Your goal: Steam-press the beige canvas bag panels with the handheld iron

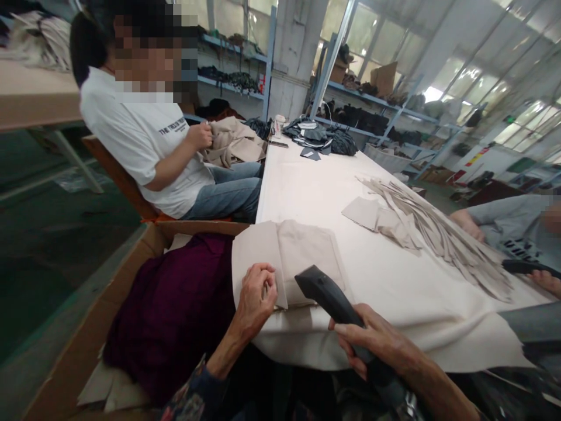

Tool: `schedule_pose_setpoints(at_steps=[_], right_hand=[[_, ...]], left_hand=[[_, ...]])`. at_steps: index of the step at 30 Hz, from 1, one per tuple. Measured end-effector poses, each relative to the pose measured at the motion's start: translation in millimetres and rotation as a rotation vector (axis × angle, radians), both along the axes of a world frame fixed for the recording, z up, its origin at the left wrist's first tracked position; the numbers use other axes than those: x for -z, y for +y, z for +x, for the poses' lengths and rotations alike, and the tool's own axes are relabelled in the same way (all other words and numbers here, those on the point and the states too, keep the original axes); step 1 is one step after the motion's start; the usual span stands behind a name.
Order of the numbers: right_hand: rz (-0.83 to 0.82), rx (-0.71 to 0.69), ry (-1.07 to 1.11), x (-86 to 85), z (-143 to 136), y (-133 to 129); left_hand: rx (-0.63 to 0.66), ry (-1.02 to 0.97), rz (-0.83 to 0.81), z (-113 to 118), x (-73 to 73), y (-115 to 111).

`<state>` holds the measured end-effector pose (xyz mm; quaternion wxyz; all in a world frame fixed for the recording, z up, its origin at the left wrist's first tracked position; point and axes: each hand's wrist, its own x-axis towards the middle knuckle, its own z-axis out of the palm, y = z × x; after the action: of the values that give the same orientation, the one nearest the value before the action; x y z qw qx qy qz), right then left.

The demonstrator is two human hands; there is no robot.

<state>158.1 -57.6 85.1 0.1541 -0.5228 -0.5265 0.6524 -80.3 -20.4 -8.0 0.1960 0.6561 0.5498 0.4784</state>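
Observation:
My left hand [258, 292] rests on a flat beige cloth piece [256, 245] near the table's corner. Its fingers are curled together, and a small dark bit shows between them, too small to name. Beside that piece and partly under it lies more folded beige cloth [311, 251]. Wrapped round the grip of a black clipper-shaped tool [326, 292] is my right hand [368, 339]. The tool's broad tip points up and left, just over the folded cloth. Lower down, part of its body is hidden by my hand and wrist.
A cardboard box [83, 333] with purple cloth [175, 310] stands left of the table [302, 187]. Beige strips [438, 234] and dark cloth [324, 137] lie on the tabletop. One person [131, 140] sits at left with beige cloth; another [517, 222] is at right holding a black tool.

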Motion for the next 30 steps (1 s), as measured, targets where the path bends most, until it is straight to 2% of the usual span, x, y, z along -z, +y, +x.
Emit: schedule_pose_setpoints(at_steps=[2, 4, 7, 9, 14, 21, 25, 27, 30], right_hand=[[0.008, -0.001, 0.004, -2.5, -0.2, -1.3], [0.011, -0.015, -0.018, -5.9, -2.9, -1.5], [0.009, -0.091, -0.052, -10.5, -10.3, 2.0], [0.000, -0.159, -0.081, -12.1, -16.2, 7.4], [-0.053, -0.297, -0.138, -13.0, -30.1, 28.0], [-0.077, -0.454, -0.128, -11.8, -50.5, 53.5], [-0.102, -0.436, -0.068, -14.4, -58.5, 53.2], [-0.112, -0.367, -0.025, -18.3, -55.9, 50.4], [-0.042, -0.223, 0.015, -26.6, -42.7, 45.8]], left_hand=[[0.000, -0.056, 0.022, -3.9, 0.4, -6.3], [-0.110, -0.054, 0.046, -5.3, 4.8, -12.9], [-0.304, 0.060, 0.092, -3.4, 17.3, -21.4], [-0.368, 0.137, 0.122, -1.2, 25.7, -25.5], [-0.400, 0.183, 0.187, 1.9, 36.5, -28.3], [-0.398, 0.106, 0.215, 1.0, 43.7, -26.7], [-0.388, 0.032, 0.203, 0.7, 43.7, -28.5], [-0.383, 0.026, 0.208, 0.7, 42.9, -29.3], [-0.380, 0.039, 0.216, 0.7, 42.1, -29.8]])
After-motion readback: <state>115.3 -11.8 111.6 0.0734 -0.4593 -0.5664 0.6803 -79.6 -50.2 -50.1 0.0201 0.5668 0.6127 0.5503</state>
